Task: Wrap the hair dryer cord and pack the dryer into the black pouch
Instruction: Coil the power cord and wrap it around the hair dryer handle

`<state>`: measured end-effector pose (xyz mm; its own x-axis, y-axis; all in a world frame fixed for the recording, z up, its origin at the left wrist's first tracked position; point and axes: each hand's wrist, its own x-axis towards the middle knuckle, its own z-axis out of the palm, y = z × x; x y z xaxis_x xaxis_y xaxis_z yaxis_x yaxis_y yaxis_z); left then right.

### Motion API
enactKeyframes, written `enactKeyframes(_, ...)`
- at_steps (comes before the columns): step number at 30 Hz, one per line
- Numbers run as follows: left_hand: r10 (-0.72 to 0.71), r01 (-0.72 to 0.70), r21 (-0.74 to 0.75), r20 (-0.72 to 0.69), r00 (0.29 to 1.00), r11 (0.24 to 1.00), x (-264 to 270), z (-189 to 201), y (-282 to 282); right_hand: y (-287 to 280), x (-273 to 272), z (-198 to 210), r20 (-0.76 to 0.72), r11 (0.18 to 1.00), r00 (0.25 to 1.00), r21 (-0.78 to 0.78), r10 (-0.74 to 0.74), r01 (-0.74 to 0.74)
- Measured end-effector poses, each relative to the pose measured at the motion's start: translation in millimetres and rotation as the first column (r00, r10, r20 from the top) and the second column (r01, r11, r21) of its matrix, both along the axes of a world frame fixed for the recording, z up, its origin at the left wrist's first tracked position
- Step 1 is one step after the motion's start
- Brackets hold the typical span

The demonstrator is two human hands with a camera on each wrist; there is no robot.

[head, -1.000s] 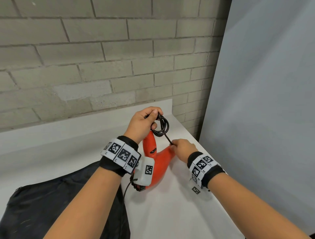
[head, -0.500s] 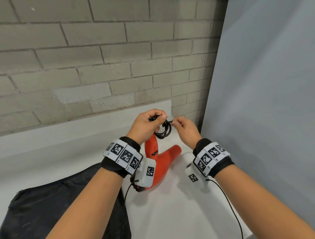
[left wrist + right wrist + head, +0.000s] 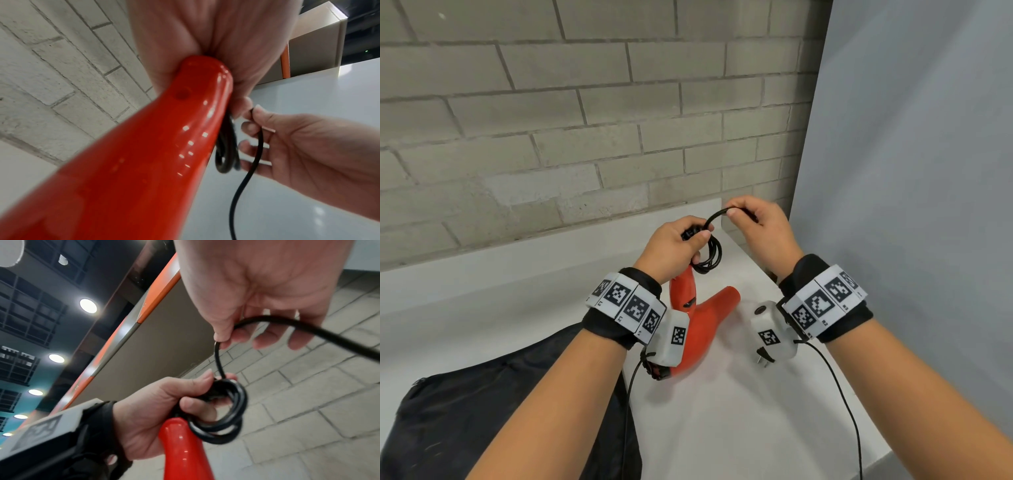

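Observation:
The red hair dryer (image 3: 705,318) stands nozzle-down on the white table (image 3: 722,428), handle tilted up. My left hand (image 3: 698,240) grips the handle's top together with several coiled loops of the black cord (image 3: 711,257). Just above and to the right, my right hand (image 3: 732,212) pinches the free cord between thumb and forefinger, arching it toward the coil. In the right wrist view the right hand (image 3: 222,339) holds the cord over the coil (image 3: 226,418). The left wrist view shows the handle (image 3: 154,146) and the loops (image 3: 226,154). The plug's prongs (image 3: 763,358) show below my right wrist. The black pouch (image 3: 500,411) lies at lower left.
A brick wall (image 3: 585,120) runs behind the table and a grey panel (image 3: 911,171) closes off the right side. The table's right edge (image 3: 876,455) passes under my right forearm. A thin black cable (image 3: 846,404) trails from the right wrist camera.
My right hand rose from beside the dryer's nozzle to above the left hand, drawing the cord up and around. The left hand kept its grip on handle and coil.

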<state>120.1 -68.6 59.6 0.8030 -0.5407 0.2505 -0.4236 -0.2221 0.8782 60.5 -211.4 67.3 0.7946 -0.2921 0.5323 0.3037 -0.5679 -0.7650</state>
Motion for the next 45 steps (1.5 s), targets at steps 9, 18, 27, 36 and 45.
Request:
enactKeyframes(9,0.144,-0.147,-0.11,-0.036,0.989,0.983,9.4,-10.4,1.7,-42.6,-27.7,-102.2,-0.847,0.907,0.411,-0.409,-0.337,-0.1)
enactKeyframes(18,0.126,-0.124,-0.156,0.0,0.992,0.98,-5.5,-11.7,-7.8,-35.1,-18.1,-134.2,-0.888,0.959,0.419,-0.26,-0.191,-0.114)
enactKeyframes(27,0.168,-0.158,-0.158,0.05,0.985,0.975,-3.4,-11.9,-9.4,-34.4,-12.2,-86.3,-0.424,0.967,0.905,0.246,0.041,0.071)
enactKeyframes(36,0.159,-0.152,-0.173,0.026,0.987,0.973,1.7,-11.3,-5.2,14.1,-20.1,-32.9,0.1,0.826,0.987,0.54,0.125,-0.159)
enactKeyframes(45,0.117,-0.118,-0.175,-0.018,0.993,0.977,2.6,-8.9,-5.6,36.5,-8.8,-46.9,0.209,0.973,0.964,0.194,-0.167,0.126)
